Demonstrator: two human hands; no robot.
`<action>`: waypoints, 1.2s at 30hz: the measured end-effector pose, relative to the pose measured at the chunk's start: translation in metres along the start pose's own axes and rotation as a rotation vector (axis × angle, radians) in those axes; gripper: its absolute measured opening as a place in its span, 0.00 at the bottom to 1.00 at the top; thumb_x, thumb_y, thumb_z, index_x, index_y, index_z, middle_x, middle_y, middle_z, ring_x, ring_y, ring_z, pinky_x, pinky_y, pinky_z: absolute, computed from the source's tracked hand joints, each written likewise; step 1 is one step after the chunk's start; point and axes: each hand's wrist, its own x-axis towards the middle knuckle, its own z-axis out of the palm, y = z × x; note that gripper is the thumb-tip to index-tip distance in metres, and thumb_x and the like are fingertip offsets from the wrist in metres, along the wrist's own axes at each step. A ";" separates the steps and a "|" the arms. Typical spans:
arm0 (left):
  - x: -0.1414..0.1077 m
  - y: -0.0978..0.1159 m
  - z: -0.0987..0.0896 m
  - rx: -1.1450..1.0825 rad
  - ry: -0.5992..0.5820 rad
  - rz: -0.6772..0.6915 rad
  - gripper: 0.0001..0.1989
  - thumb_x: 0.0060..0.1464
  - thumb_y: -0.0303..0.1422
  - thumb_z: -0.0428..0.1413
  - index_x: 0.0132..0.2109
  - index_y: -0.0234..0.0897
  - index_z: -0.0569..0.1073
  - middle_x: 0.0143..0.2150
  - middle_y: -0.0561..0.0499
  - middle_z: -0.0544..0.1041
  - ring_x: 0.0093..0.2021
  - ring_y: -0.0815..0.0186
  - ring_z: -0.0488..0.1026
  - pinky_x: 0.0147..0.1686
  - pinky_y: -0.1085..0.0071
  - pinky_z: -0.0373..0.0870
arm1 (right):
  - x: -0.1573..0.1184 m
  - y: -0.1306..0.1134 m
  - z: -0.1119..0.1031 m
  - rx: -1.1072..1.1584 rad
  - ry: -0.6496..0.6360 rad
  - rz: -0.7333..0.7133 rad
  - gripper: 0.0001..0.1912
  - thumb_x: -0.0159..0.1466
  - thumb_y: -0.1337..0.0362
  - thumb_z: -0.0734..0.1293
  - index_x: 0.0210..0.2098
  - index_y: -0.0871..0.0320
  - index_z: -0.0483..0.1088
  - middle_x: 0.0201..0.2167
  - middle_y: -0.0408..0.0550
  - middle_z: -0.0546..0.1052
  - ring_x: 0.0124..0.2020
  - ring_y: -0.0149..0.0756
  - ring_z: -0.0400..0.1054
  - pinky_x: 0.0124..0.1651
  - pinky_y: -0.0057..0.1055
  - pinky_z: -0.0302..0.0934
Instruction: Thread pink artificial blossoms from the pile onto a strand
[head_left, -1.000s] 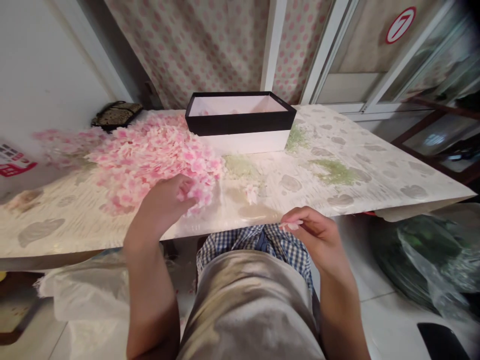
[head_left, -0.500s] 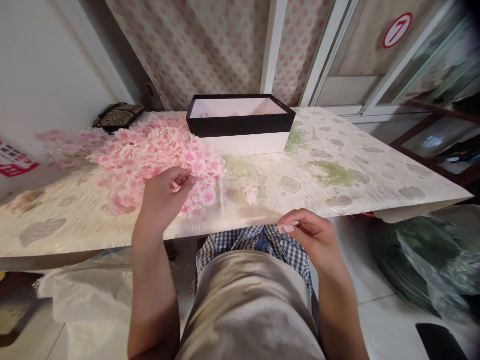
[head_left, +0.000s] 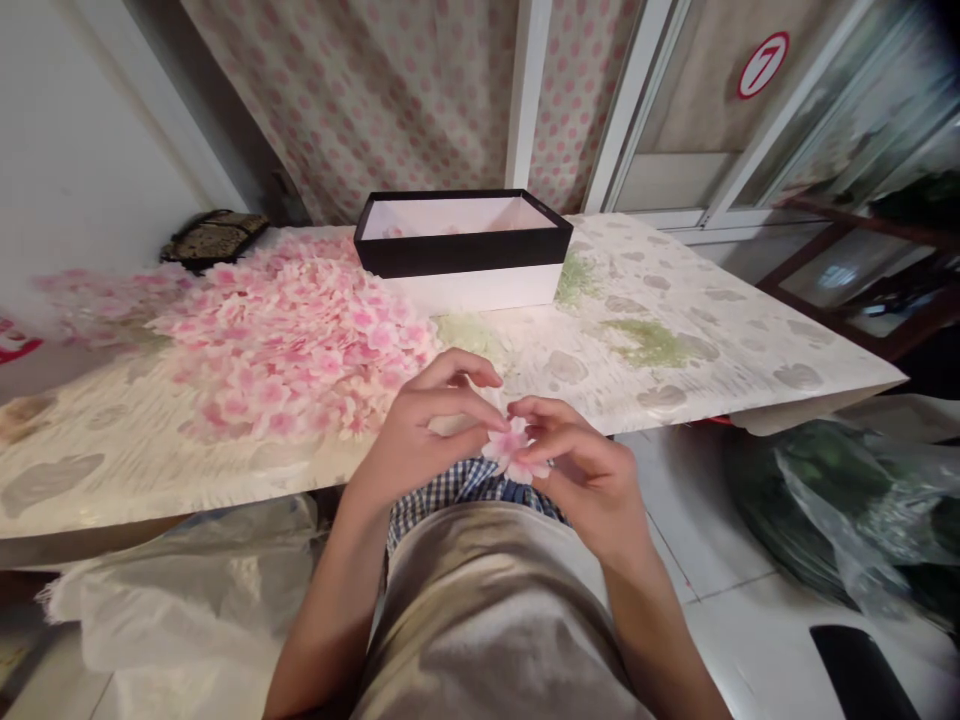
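Observation:
Pink flower pieces (head_left: 517, 450) sit between my two hands, just above my lap at the table's edge. My right hand (head_left: 589, 465) pinches them from the right between thumb and fingers. From the left, my left hand (head_left: 442, 420) closes its thumb and forefinger on the petals' edge. A big heap of pink and white blossoms (head_left: 285, 340) spreads over the table left of my hands. Pale green stem pieces (head_left: 472, 335) lie behind my left hand, partly covered by it.
A white box with a black rim (head_left: 465, 255) stands at the table's back. Green sprigs (head_left: 649, 343) lie right of it. A dark patterned item (head_left: 214, 238) is at the back left. Clear plastic (head_left: 847, 510) is at the right, below the patterned tablecloth (head_left: 712, 330).
My left hand has moved from the blossom heap to the right and down, meeting my right hand at the flower. My right hand has shifted slightly left. The view has shifted a little.

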 end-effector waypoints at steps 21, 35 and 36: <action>-0.005 0.022 0.012 -0.243 -0.103 -0.279 0.13 0.55 0.25 0.59 0.48 0.39 0.69 0.36 0.50 0.77 0.38 0.67 0.77 0.41 0.73 0.75 | -0.009 0.001 0.005 -0.098 0.117 -0.053 0.09 0.60 0.74 0.68 0.32 0.53 0.73 0.34 0.43 0.72 0.38 0.34 0.68 0.42 0.33 0.62; -0.006 -0.013 -0.031 0.269 -0.049 -0.449 0.05 0.56 0.31 0.56 0.38 0.35 0.76 0.34 0.50 0.77 0.34 0.67 0.74 0.32 0.73 0.70 | -0.005 0.021 -0.040 -0.089 0.240 0.115 0.03 0.61 0.68 0.69 0.33 0.53 0.73 0.32 0.43 0.75 0.33 0.31 0.68 0.36 0.29 0.63; -0.006 -0.018 -0.026 0.319 -0.063 -0.423 0.06 0.56 0.29 0.55 0.39 0.35 0.76 0.36 0.49 0.76 0.35 0.67 0.73 0.32 0.74 0.70 | -0.006 0.023 -0.043 -0.084 0.250 0.121 0.02 0.60 0.67 0.70 0.33 0.53 0.73 0.32 0.43 0.76 0.33 0.32 0.69 0.36 0.29 0.64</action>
